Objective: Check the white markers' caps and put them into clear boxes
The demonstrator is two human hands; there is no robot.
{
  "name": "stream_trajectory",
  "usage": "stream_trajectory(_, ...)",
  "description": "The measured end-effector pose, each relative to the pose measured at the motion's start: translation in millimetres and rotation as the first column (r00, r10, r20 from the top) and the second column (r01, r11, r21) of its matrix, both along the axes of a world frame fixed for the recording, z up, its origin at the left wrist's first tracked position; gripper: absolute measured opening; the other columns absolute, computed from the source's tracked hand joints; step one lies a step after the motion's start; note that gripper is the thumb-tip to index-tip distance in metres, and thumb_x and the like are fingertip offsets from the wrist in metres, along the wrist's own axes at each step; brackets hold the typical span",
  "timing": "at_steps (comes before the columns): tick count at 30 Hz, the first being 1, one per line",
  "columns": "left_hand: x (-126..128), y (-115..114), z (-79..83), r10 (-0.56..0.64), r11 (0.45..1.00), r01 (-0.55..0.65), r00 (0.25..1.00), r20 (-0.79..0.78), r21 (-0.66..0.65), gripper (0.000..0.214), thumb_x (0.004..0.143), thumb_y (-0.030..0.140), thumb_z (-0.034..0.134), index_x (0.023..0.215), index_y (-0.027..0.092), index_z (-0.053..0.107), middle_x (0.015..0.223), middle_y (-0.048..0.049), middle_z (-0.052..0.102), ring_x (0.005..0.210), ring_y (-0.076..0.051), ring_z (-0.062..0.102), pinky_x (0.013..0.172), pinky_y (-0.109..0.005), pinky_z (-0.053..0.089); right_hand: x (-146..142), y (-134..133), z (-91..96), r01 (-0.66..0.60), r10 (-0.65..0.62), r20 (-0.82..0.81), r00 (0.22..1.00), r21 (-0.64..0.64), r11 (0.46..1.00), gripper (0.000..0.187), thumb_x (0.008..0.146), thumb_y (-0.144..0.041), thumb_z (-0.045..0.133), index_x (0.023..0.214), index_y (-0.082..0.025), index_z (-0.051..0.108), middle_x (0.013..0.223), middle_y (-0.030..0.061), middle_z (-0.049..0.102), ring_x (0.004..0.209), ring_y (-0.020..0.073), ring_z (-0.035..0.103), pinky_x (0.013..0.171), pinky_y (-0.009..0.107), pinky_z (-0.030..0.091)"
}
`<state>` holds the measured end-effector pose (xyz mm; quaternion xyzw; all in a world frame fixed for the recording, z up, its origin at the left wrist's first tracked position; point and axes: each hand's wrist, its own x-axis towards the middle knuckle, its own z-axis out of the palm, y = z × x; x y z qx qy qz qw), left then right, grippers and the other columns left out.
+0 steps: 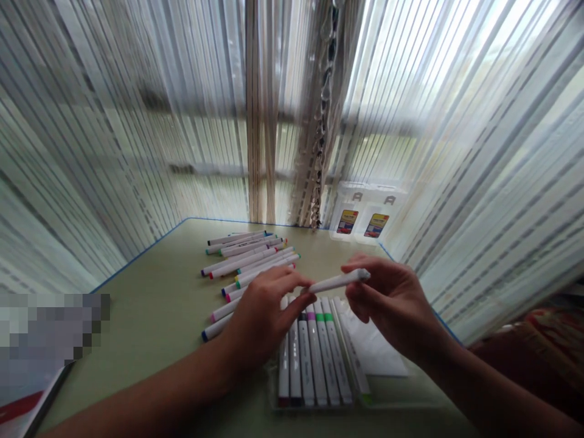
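Both my hands hold one white marker (338,281) level above the table. My left hand (267,310) pinches its left end with thumb and fingers. My right hand (392,301) grips its right end. Right below them several markers (314,353) lie side by side in a clear flat case (401,398). More loose markers (249,258) with coloured caps are spread on the green table (155,310) behind my left hand.
A clear plastic box (365,216) with two labels stands at the table's back right corner against striped sheer curtains (456,152). A white sheet (374,350) lies under my right hand. A book or paper edge (27,407) sits at the lower left.
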<state>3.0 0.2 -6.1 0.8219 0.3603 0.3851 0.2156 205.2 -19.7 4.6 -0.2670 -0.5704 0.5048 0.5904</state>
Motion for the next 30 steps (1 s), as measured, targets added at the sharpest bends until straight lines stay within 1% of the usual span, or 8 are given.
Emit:
stream_trajectory(3, 3, -2, -0.3, -0.042, 0.999, 0.042, 0.999, -0.009, 0.029, 0.014, 0.090, 0.021, 0.064, 0.099, 0.018, 0.074, 0.097, -0.0049, 0.071, 0.096, -0.021, 0.064, 0.087, -0.034, 0.046, -3, -9, 2.2, -0.023, 0.012, 0.102, 0.995, 0.108, 0.994, 0.022, 0.076, -0.011, 0.080, 0.092, -0.025, 0.079, 0.079, -0.0007, 0.061, 0.055, 0.0056, 0.052, 0.045, 0.018, 0.040)
stream_trajectory(6, 5, -3, 0.0, -0.085, 0.995, 0.085, 0.996, -0.004, 0.046, 0.016, 0.090, 0.019, 0.063, 0.101, 0.016, 0.075, 0.096, -0.0061, 0.072, 0.093, -0.021, 0.065, 0.084, -0.034, 0.047, -6, -17, 3.3, -0.007, -0.040, 0.216, 0.976, 0.215, 0.977, 0.031, 0.072, -0.004, 0.080, 0.095, -0.025, 0.079, 0.077, -0.0011, 0.060, 0.063, 0.0086, 0.054, 0.054, 0.022, 0.043)
stream_trajectory(10, 6, -4, 0.2, -0.127, 0.990, 0.126, 0.992, 0.012, 0.067, 0.016, 0.088, 0.016, 0.064, 0.098, 0.017, 0.076, 0.097, -0.0067, 0.073, 0.092, -0.022, 0.065, 0.083, -0.035, 0.047, -8, -22, 2.1, -0.017, -0.065, 0.273, 0.960, 0.289, 0.957, 0.035, 0.071, -0.002, 0.080, 0.096, -0.025, 0.077, 0.075, -0.0017, 0.059, 0.064, 0.0103, 0.054, 0.057, 0.024, 0.043)
stream_trajectory(15, 6, -5, -2.3, -0.149, 0.987, 0.147, 0.988, 0.035, 0.070, 0.014, 0.087, 0.015, 0.064, 0.092, 0.019, 0.076, 0.095, -0.0052, 0.074, 0.090, -0.021, 0.066, 0.081, -0.033, 0.048, -8, -21, 1.6, -0.031, -0.063, 0.287, 0.956, 0.311, 0.950, 0.034, 0.071, -0.001, 0.079, 0.096, -0.024, 0.076, 0.075, -0.0018, 0.058, 0.063, 0.0104, 0.053, 0.056, 0.024, 0.043)
stream_trajectory(21, 7, -4, -1.9, -0.152, 0.987, 0.150, 0.988, 0.028, 0.064, 0.015, 0.087, 0.014, 0.063, 0.095, 0.018, 0.076, 0.097, -0.0058, 0.073, 0.092, -0.020, 0.066, 0.083, -0.032, 0.049, -8, -21, 2.2, -0.033, -0.063, 0.292, 0.954, 0.314, 0.949, 0.035, 0.070, 0.001, 0.079, 0.096, -0.023, 0.075, 0.075, -0.0019, 0.058, 0.063, 0.0102, 0.053, 0.056, 0.024, 0.043)
stream_trajectory(26, 6, -4, -1.2, -0.149, 0.988, 0.148, 0.989, 0.020, 0.042, 0.021, 0.088, 0.015, 0.062, 0.105, 0.019, 0.075, 0.100, -0.0061, 0.073, 0.095, -0.021, 0.066, 0.085, -0.032, 0.049, -7, -23, 1.3, -0.023, -0.073, 0.305, 0.950, 0.300, 0.954, 0.034, 0.071, -0.001, 0.079, 0.095, -0.024, 0.075, 0.076, -0.0013, 0.059, 0.063, 0.0109, 0.054, 0.056, 0.025, 0.043)
stream_trajectory(30, 5, -3, -3.6, -0.156, 0.987, 0.155, 0.987, 0.027, 0.036, 0.022, 0.089, 0.016, 0.062, 0.106, 0.020, 0.075, 0.100, -0.0058, 0.072, 0.095, -0.021, 0.066, 0.086, -0.032, 0.049, -6, -23, 2.0, -0.026, -0.067, 0.315, 0.947, 0.280, 0.960, 0.031, 0.071, -0.002, 0.080, 0.093, -0.023, 0.075, 0.075, -0.0011, 0.058, 0.063, 0.0110, 0.054, 0.056, 0.025, 0.043)
